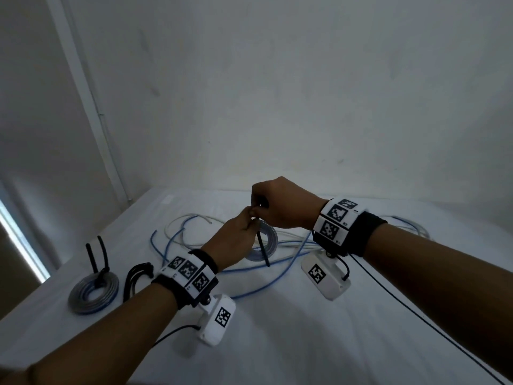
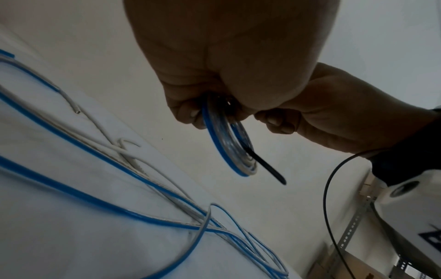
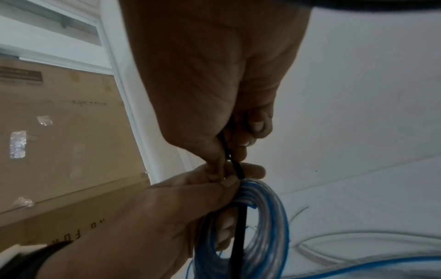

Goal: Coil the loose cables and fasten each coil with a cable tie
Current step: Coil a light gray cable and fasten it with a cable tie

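A small coil of blue and clear cable (image 1: 268, 238) is lifted above the white table (image 1: 277, 329). My left hand (image 1: 250, 218) grips its upper rim; in the left wrist view the fingers (image 2: 190, 113) curl round the coil (image 2: 226, 143). My right hand (image 1: 257, 203) pinches a black cable tie (image 3: 238, 168) right above the coil (image 3: 264, 222), touching the left thumb (image 3: 226, 182). The tie's tail (image 1: 263, 251) hangs down through the coil's middle. The tie's head is hidden by the fingers.
A finished coil (image 1: 93, 293) with black tie tails (image 1: 95, 254) lies at the left, beside a bunch of black ties (image 1: 137, 276). Loose blue and white cables (image 1: 177, 232) sprawl behind and under the hands. A wall stands behind, cardboard boxes (image 3: 59, 141) at the left.
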